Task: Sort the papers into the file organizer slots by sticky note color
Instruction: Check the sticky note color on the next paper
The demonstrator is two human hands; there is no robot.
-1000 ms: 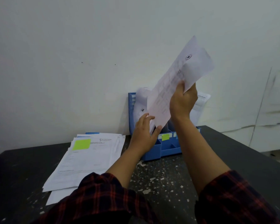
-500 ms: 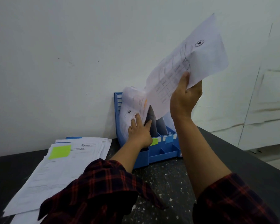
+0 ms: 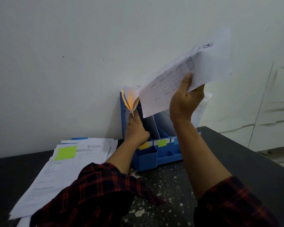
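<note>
Our right hand [image 3: 185, 102] grips a sheet [image 3: 187, 74] above the organizer [image 3: 147, 158]; our left hand [image 3: 136, 130] pinches back filed papers [image 3: 131, 99]. A stack [image 3: 59, 166] waits on the worktop [image 3: 236, 161]; we judge much remains.

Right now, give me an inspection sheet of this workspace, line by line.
Surface: dark table, flecked with white specks and chips near the front.
Job's things: blue file organizer against the wall, with yellow, green and blue tabs on its front rail; held sheet raised above its slots; paper stack to the left, topped by a green sticky note.
Clutter: nothing seen beyond the chips.
Grippers: left hand parts papers in the leftmost slot; right hand grips the held sheet.
Cables: nothing seen.
Surroundings: pale wall with small marks and cracks at right.
</note>
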